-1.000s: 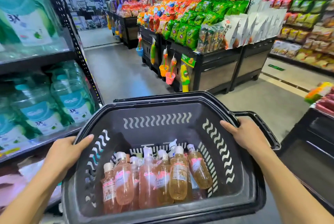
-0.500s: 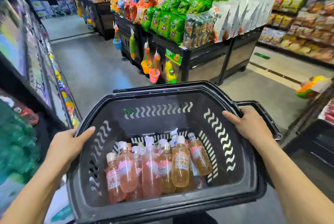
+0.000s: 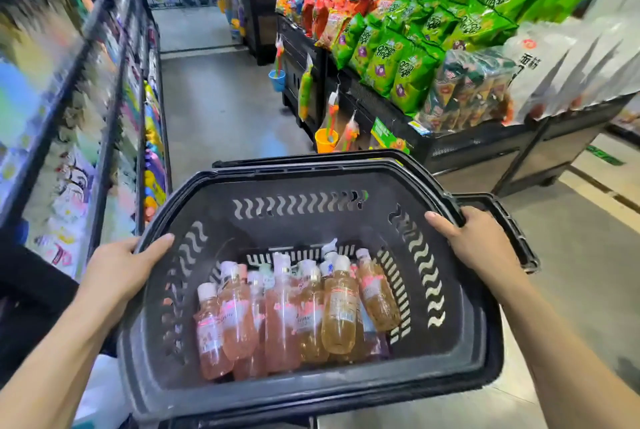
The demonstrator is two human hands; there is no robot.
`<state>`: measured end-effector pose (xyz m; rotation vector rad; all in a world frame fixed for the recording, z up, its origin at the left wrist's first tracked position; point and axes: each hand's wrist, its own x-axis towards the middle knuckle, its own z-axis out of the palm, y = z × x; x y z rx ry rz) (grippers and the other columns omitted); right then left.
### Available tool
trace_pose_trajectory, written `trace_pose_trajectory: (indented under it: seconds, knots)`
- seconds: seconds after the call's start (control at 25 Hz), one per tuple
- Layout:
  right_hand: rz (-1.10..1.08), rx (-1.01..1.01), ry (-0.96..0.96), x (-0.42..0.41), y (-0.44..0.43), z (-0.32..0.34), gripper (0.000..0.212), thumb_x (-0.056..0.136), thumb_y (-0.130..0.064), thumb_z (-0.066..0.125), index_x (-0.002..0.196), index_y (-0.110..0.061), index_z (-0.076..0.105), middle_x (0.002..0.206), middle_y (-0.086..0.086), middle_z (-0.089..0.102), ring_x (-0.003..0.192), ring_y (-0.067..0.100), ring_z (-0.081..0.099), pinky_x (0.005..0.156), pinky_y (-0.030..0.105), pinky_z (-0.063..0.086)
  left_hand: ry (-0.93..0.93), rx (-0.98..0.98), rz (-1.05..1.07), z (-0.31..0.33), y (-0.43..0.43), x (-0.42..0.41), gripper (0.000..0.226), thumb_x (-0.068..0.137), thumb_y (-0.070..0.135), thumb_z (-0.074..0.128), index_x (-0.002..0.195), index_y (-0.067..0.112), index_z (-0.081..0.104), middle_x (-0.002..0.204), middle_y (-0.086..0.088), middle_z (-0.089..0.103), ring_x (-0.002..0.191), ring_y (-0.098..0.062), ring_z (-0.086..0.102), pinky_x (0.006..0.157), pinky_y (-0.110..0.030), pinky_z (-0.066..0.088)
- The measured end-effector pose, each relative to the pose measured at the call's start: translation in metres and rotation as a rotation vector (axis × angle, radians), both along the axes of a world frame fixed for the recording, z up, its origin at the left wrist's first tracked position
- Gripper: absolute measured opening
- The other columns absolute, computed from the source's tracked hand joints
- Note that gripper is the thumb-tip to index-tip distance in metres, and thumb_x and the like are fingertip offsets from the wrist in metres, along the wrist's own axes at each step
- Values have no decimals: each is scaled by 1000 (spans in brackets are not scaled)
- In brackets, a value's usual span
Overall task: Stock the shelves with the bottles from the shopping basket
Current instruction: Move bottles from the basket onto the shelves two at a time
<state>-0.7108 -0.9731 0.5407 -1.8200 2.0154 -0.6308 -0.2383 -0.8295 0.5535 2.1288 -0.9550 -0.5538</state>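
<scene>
Head view: store aisle, grey floor (image 3: 221,110) running ahead. Shelving (image 3: 104,89) lines the left side, blurred, stock on it unreadable. On the right a black display stand (image 3: 460,148) is piled with green snack bags (image 3: 408,61), orange and red bags behind them, white bags at the far right. Small toy buckets (image 3: 325,139) hang off the stand's near corner, just beyond the basket.

Black shopping basket (image 3: 304,390) fills the lower middle, carried level at about waist height and wide side forward, probably so the load doesn't slide. Its handle is folded down along the rim, so the grip is on the rim itself. Left hand (image 3: 119,272) is clamped on the left rim, thumb over the inner edge. Right hand (image 3: 481,245) is clamped on the right rim near the folded handle. Hands are well apart, one per side, neither free.

Bottles (image 3: 287,311) all lie inside the basket, bunched together on the bottom, caps pointing away, pink ones to the left and amber ones to the right, touching and overlapping. None is out yet.

Judgement: stocking not begun. The basket likely needs setting down first, since both hands are busy. Aisle ahead looks clear; the stand's corner sits close on the right.
</scene>
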Motion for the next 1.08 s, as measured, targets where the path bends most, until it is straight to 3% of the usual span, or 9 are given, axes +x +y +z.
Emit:
trace_pose_trajectory:
  seconds: [0.2,0.4,0.56,0.64,0.8,0.88,0.96,1.08]
  knots:
    - [60,43,6,68,-152,-4,62,85,-73,60,96,-12,65,101,18,71,100,41,66,84,46,53,12,19,96,-4,-116,49,42,91,39,69,59,16,57,58,-6,56,58,-22,51,53,-32,33]
    - [96,64,-7,138,-286,-3,70,85,-73,61,109,-7,66,110,21,71,105,43,65,88,46,52,10,22,179,-10,-228,116,51,89,41,72,89,-9,68,61,-18,57,66,-35,57,56,-38,33]
    - [168,65,-34,204,-403,-2,68,81,-79,58,95,-13,63,103,20,72,101,43,66,87,48,53,-15,5,238,-9,-324,169,36,88,47,71,92,12,77,80,-16,69,73,-29,61,61,-34,43]
    - [215,63,-23,234,-453,1,55,87,-69,62,90,-14,57,105,22,71,103,44,65,85,45,51,-13,12,261,-6,-363,187,30,91,41,70,90,11,75,78,-16,68,66,-23,56,55,-22,41]
    - [289,87,-51,304,-569,9,49,88,-65,64,88,-17,55,107,23,70,104,44,64,84,45,48,-31,15,338,5,-446,228,31,90,43,69,84,13,72,78,-17,67,69,-25,57,62,-35,41]
    - [327,75,-30,338,-626,12,48,89,-64,64,87,-17,55,107,23,70,104,45,64,84,46,47,-20,37,369,8,-489,254,33,90,46,68,73,17,67,72,-13,68,65,-23,63,62,-33,46]
    - [332,74,-39,373,-678,13,52,88,-65,64,101,-14,63,111,22,71,107,44,64,88,46,50,-27,69,400,7,-531,286,38,89,50,67,73,16,68,68,-10,67,61,-22,63,62,-34,49]
    - [350,73,-21,424,-753,5,58,86,-69,63,100,-12,65,107,22,72,104,43,65,88,47,52,-25,85,421,-3,-598,339,44,87,56,67,77,14,71,75,-13,70,72,-31,64,67,-40,49]
